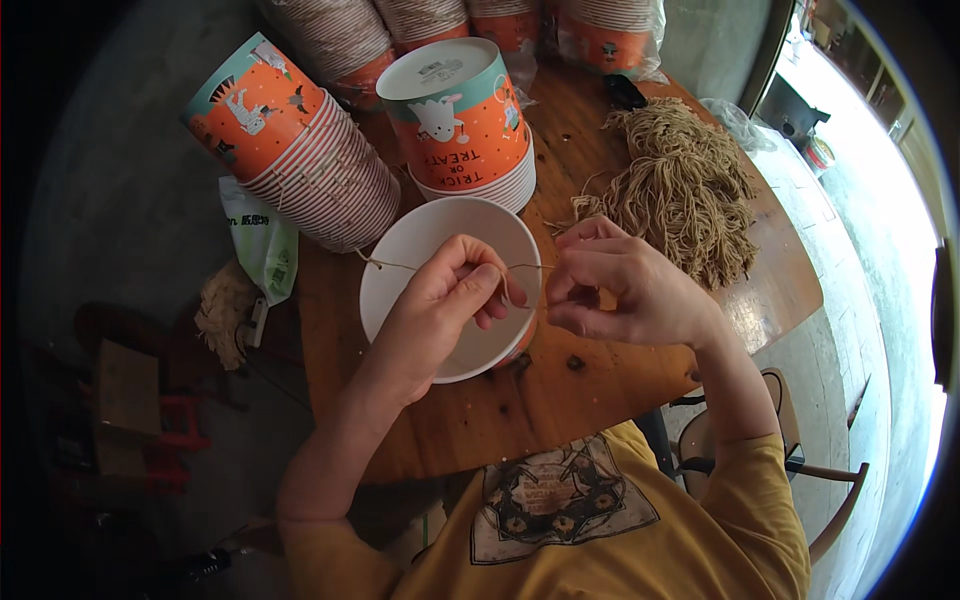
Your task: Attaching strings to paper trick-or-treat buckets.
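Observation:
A thin tan cord [393, 265] is held above an open white paper bucket [420, 235] on the wooden table. My left hand [450, 292] is closed, pinching the cord between thumb and fingers; one knotted-looking end sticks out on its left. A short stretch of cord runs across to my right hand [625, 285], whose fingertips are pinched together on it. Both hands are over the bucket or its right rim, close to each other. A loose bit of cord hangs by the left fingertips. What lies inside the curled right fingers is partly hidden.
Behind the bucket stand an upside-down orange bucket stack [460, 130] and a leaning stack [300, 150]. More plastic-wrapped stacks [400, 20] line the back. A heap of tan cords [690, 190] lies at right, with a small black object [625, 92] behind it. A chair [830, 480] stands lower right.

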`<state>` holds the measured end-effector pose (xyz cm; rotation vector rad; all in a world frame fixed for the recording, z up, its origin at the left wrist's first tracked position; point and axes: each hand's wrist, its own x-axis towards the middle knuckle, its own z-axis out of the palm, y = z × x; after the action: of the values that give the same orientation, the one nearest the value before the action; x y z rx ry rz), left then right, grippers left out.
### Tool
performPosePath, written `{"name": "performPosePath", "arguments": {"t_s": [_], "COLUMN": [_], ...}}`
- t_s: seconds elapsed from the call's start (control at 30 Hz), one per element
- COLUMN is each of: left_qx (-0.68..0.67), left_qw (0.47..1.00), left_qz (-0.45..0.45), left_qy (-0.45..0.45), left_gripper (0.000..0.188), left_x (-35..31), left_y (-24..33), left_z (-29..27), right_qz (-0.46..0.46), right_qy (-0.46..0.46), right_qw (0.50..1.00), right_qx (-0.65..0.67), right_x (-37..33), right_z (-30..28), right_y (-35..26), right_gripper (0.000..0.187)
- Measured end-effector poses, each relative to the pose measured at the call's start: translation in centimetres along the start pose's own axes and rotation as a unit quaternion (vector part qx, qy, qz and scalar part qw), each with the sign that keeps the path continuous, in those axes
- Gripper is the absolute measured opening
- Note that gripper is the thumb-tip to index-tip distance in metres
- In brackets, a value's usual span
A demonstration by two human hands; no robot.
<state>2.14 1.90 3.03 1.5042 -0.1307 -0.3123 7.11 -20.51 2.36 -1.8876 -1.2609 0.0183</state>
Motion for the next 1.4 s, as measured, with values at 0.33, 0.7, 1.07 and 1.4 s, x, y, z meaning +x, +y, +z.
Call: {"name": "performPosePath", "arguments": {"t_s": [0.33,0.7,1.07,1.4], "left_qx": [-0.058,-0.133,-0.157,-0.153], "left_qw": [0.993,0.981,0.973,0.955], "left_qz": [-0.059,-0.11,-0.144,-0.229], "left_qy": [-0.09,-0.088,-0.086,-0.11], "left_gripper": [0.012,0.014,0.015,0.012], "left_x": [0.8,1.9,2.8,2.7], "left_y": [-0.7,-1.0,-1.2,0.3], "left_z": [1.3,1.0,1.2,1.2], "right_qz": [0.082,0.043,0.012,-0.026], "right_qy": [-0.055,0.221,0.246,0.208], "right_qw": [0.986,0.973,0.952,0.939], "right_qx": [0.133,-0.046,-0.18,-0.274], "right_x": [4.4,0.0,-2.0,-2.4], "right_z": [-0.6,1.4,4.6,4.5], "right_y": [0.8,1.9,-0.8,-2.0], "right_gripper": [0.015,0.018,0.016,0.017]}}
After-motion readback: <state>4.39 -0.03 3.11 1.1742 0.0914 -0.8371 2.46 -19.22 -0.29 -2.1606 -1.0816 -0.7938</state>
